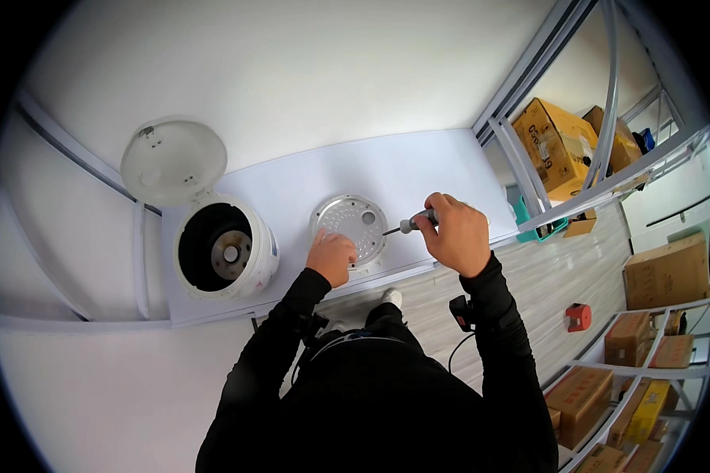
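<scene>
Right hand (459, 236) gripping screwdriver (409, 225), left hand (333, 258) partly hiding perforated disc (356, 230), left grip unclear

The view comes from the person's head, through the left of two fisheye cameras worn side by side. It looks steeply down, upright and unmirrored, over the person's body (355, 394) to the left hand (333, 258) and the right hand (456, 236) near mid-picture. It stands back from them, so both hands appear small, with the desk (442, 169) between and beyond them. Ahead of the hands it takes in the wall (292, 71); on their near side, the floor (513, 292) and a shoe (393, 297). Right of the right hand it reaches the shelves (647, 369), whose edges bend toward the round, black rim.
</scene>
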Demonstrator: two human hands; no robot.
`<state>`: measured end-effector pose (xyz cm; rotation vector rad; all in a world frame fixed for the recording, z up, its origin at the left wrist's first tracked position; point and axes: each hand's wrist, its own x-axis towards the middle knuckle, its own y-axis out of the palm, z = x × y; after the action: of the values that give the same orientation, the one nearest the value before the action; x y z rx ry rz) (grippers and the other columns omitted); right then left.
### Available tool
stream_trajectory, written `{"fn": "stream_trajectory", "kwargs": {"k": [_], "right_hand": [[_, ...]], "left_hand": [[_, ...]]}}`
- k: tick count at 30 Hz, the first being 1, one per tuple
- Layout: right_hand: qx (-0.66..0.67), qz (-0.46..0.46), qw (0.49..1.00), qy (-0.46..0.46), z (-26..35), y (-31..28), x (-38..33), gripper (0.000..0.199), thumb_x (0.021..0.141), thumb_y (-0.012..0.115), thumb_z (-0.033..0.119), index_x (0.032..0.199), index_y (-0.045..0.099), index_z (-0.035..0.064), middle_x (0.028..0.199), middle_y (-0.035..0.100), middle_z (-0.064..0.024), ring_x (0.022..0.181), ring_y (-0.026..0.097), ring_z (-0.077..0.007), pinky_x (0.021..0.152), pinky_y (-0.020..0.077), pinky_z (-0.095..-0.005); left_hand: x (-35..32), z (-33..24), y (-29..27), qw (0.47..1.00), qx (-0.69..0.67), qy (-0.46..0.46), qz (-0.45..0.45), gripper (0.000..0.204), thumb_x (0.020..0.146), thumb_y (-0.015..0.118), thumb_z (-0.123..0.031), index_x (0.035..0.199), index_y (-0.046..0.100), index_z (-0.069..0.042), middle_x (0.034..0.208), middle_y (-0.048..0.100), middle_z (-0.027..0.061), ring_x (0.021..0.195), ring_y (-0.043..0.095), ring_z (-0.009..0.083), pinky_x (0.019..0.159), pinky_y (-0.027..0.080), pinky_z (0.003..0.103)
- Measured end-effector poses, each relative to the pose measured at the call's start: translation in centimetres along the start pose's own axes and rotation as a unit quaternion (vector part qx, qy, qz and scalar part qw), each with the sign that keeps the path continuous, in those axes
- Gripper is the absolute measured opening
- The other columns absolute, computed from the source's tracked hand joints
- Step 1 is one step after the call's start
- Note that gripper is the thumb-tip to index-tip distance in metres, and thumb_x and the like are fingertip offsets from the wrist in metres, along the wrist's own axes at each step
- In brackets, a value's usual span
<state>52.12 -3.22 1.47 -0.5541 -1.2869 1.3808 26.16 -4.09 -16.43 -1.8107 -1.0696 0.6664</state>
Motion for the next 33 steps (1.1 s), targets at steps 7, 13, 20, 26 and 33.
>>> {"fn": "stream_trajectory", "kwargs": {"k": [7,13,20,26,33], "right_hand": [[0.027,-0.003,1.0,-0.002,-0.2,0.4,-0.4,0.022,0.084,0.079,0.021,0.094,0.066,0.0057,0.082,0.07,-0.0106,0.07,0.07,-0.0338,0.059,0.0532,-0.0424],[0.042,-0.009,0.999,0.01,-1.4,0.3,-1.0,0.023,0.084,0.079,0.021,0.095,0.067,0.0058,0.082,0.07,-0.01,0.07,0.07,-0.0334,0.059,0.0533,-0.0421],[0.059,-0.016,0.998,0.013,-2.3,0.4,-1.3,0.023,0.085,0.079,0.021,0.096,0.067,0.0056,0.083,0.07,-0.0096,0.069,0.07,-0.0329,0.058,0.053,-0.0418],[0.126,-0.07,0.989,0.036,-2.0,0.8,-1.2,0.024,0.09,0.078,0.023,0.1,0.067,0.0046,0.085,0.072,-0.0119,0.07,0.071,-0.0316,0.06,0.0528,-0.0407],[0.19,-0.087,0.971,0.117,-3.5,2.5,-2.9,0.027,0.097,0.073,0.027,0.106,0.065,0.0032,0.081,0.07,-0.0136,0.061,0.063,-0.0275,0.057,0.0485,-0.0374]], "left_hand": [[3.0,-1.0,1.9,0.99,-0.083,-0.028,-0.11,0.021,0.086,0.071,-0.019,0.105,0.078,-0.015,0.093,0.069,0.0082,0.09,0.066,0.0339,0.081,0.051,0.049],[4.3,-1.8,3.2,0.995,-0.037,-0.031,-0.092,0.018,0.088,0.07,-0.023,0.103,0.08,-0.018,0.092,0.069,0.0047,0.09,0.066,0.032,0.081,0.051,0.049],[5.1,-1.2,4.5,0.975,-0.157,-0.072,-0.137,0.016,0.093,0.071,-0.022,0.102,0.077,-0.011,0.095,0.074,0.0063,0.085,0.07,0.0245,0.076,0.052,0.042],[5.6,-0.2,4.8,0.766,-0.598,-0.2,-0.124,0.021,0.101,0.068,-0.017,0.114,0.071,-0.001,0.104,0.077,0.0082,0.088,0.071,0.0134,0.075,0.054,0.027],[4.2,0.1,3.3,0.722,-0.645,-0.216,-0.129,0.027,0.103,0.068,-0.021,0.121,0.071,-0.002,0.105,0.076,0.0065,0.091,0.07,0.0121,0.076,0.053,0.025]]}}
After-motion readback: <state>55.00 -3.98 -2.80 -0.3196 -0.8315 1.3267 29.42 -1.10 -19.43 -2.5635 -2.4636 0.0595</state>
